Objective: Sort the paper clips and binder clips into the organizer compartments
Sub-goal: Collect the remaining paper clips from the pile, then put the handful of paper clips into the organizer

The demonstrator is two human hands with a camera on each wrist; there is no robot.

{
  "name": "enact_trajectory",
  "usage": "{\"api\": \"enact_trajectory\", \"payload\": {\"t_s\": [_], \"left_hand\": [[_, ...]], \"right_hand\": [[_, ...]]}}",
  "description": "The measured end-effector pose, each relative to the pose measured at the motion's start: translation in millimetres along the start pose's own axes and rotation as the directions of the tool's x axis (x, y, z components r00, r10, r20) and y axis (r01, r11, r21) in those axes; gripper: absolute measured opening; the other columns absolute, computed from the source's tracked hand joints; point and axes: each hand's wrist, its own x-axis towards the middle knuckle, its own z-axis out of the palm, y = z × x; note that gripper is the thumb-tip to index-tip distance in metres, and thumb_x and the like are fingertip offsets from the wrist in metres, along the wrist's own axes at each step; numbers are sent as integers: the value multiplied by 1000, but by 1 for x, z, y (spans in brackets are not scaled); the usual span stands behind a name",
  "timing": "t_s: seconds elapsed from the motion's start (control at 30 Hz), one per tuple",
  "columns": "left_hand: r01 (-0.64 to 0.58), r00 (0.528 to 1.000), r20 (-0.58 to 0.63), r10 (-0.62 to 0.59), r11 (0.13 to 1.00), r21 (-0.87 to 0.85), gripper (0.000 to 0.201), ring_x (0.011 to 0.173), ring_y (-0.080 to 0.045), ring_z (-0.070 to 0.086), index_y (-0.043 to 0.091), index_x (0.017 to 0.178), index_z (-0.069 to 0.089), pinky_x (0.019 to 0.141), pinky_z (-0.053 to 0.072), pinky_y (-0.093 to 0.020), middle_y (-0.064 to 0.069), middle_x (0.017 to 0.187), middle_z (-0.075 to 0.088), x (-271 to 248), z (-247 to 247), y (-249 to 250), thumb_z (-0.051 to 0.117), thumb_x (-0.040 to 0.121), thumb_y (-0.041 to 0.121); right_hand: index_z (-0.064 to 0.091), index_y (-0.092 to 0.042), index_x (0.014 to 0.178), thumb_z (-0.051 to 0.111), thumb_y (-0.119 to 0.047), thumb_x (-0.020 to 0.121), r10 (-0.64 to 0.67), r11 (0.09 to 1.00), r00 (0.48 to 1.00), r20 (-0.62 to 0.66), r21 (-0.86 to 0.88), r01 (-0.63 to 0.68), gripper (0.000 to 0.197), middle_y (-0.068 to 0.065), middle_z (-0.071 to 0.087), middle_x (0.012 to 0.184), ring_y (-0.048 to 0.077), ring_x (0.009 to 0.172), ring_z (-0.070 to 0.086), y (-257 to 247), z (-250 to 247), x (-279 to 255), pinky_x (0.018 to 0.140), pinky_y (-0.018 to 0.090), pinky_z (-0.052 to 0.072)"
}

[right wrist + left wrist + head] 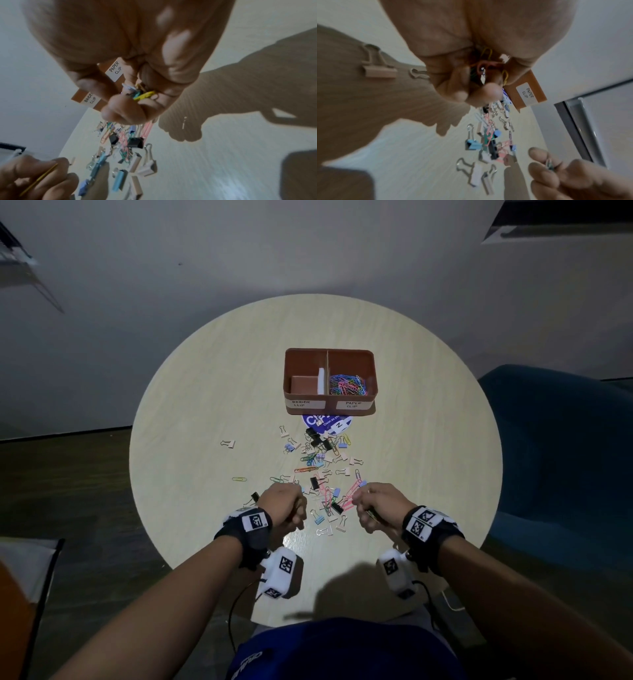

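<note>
On the left of the round counter (205, 405), a lone beige binder clip (228, 444) and a yellow paper clip (239, 479) lie apart from the rest. The person's left hand (284, 506) is curled over the near edge of the pile, and the left wrist view shows its fingers (489, 93) bunched round several coloured paper clips.

In the middle, the mixed pile (323, 470) of binder clips and paper clips stretches from between the hands toward the brown organizer (329, 381). Its compartment labelled for binder clips looks bare; the right one holds a heap of paper clips (347, 386).

On the right, the right hand (376, 503) is likewise closed, its fingers (123, 109) pinching a small bundle of green and yellow paper clips.

The paper clips are probably light, thin and slippery wire that tangles readily, so a pinch across the loops suits them. The binder clips look stiffer and bulkier, best taken by the body or the wire handles.
</note>
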Motion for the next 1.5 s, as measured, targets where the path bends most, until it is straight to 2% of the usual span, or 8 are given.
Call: {"api": "enact_trajectory", "payload": {"t_s": [0.27, 0.4, 0.47, 0.6, 0.9, 1.17, 1.3, 1.5], "left_hand": [[-83, 996, -10, 83, 995, 48, 25, 51, -18, 60, 2, 91, 68, 41, 44, -22, -9, 70, 68, 27, 0, 64, 49, 99, 14], [-183, 973, -104, 207, 962, 203, 24, 82, -30, 71, 13, 88, 70, 80, 59, -43, -9, 84, 74, 55, 5, 119, 54, 93, 30], [-216, 966, -104, 238, 958, 188, 21, 83, -30, 68, 11, 96, 68, 84, 57, -43, -11, 90, 70, 67, 10, 147, 52, 94, 24], [-268, 952, -98, 291, 943, 197, 23, 70, -24, 61, 7, 106, 63, 64, 52, -32, -22, 98, 68, 94, 17, 191, 50, 88, 3], [-296, 875, -26, 483, 578, 761, 36, 111, -29, 62, 16, 120, 65, 87, 49, -29, -12, 122, 66, 114, 33, 227, 64, 86, 5], [-363, 812, -80, 578, 609, 705, 21, 100, -25, 64, 15, 100, 71, 79, 46, -24, -6, 107, 71, 112, 29, 223, 58, 87, 5], [-397, 793, -101, 601, 635, 663, 15, 91, -21, 66, 18, 95, 72, 81, 54, -33, -2, 98, 73, 103, 21, 208, 59, 89, 15], [-380, 806, -101, 583, 640, 668, 12, 76, -14, 57, 18, 87, 66, 67, 39, -22, 4, 83, 63, 84, 5, 154, 57, 95, 23]], "right_hand": [[60, 2, 108, 62, -10, 89, -40, 968, 993, 112, 251, 11, 22, 15, 64, 83, 24, 63, 58, -82, -12, 18, 70, 37, 53], [52, 2, 119, 48, -5, 97, -107, 948, 994, 32, 304, 93, 23, 17, 64, 102, 26, 84, 67, -143, -24, 27, 68, 31, 60], [53, 2, 118, 44, -1, 98, -102, 953, 994, -46, 283, 111, 23, 18, 63, 109, 28, 94, 67, -168, -27, 38, 64, 29, 62], [57, -2, 119, 45, -6, 99, -198, 979, 970, -143, 16, 203, 24, 8, 63, 97, 20, 84, 64, -200, -30, 60, 68, 26, 61], [71, -18, 96, 63, -8, 86, -410, 834, 886, -217, -481, 268, 16, 8, 72, 101, 26, 90, 70, -216, -31, 100, 85, 41, 59], [69, -24, 106, 53, 4, 84, -465, 798, 877, -120, -485, 357, 39, 3, 71, 109, 21, 97, 68, -210, -35, 105, 90, 41, 57], [69, -28, 78, 56, 5, 82, -525, 812, 824, -213, -415, 410, 35, 2, 73, 91, 20, 84, 71, -199, -36, 95, 80, 42, 61], [69, -17, 82, 59, -5, 87, -493, 856, 829, -264, -320, 407, 17, 7, 72, 81, 26, 68, 69, -149, -29, 55, 59, 49, 60]]}}
